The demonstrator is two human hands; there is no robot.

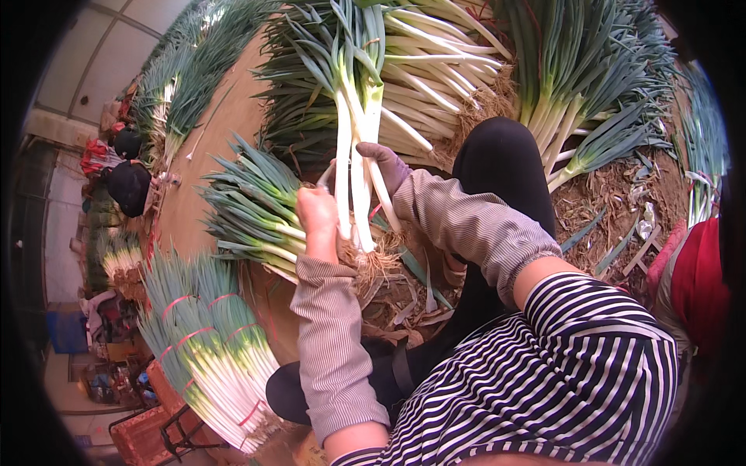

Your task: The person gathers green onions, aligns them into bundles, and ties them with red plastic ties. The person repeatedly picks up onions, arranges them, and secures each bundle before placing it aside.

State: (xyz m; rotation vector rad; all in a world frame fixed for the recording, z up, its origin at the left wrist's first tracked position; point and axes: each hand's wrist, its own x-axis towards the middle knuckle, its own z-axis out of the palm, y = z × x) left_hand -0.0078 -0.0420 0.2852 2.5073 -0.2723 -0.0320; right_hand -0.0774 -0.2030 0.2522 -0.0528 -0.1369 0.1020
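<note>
My right hand [386, 166], in a purplish glove, grips a small bunch of long green onions [362, 218] from the right side. The bunch stands nearly upright, green leaves up and brown roots hanging down. My bare left hand [317, 211] is curled close against the left side of its white stalks. A pale strip shows at the left fingertips; whether it is leaf or something else is unclear. Just left of that hand lies a pile of green onions [256, 204], its white ends partly hidden behind the left forearm.
A large heap of loose onions [431, 81] lies ahead, with leafier ones [583, 87] to its right. Bundles tied with red bands [221, 355] lie at lower left, by a reddish crate [140, 437]. Peelings [618, 215] litter the soil. A person in a dark cap [129, 187] is at far left.
</note>
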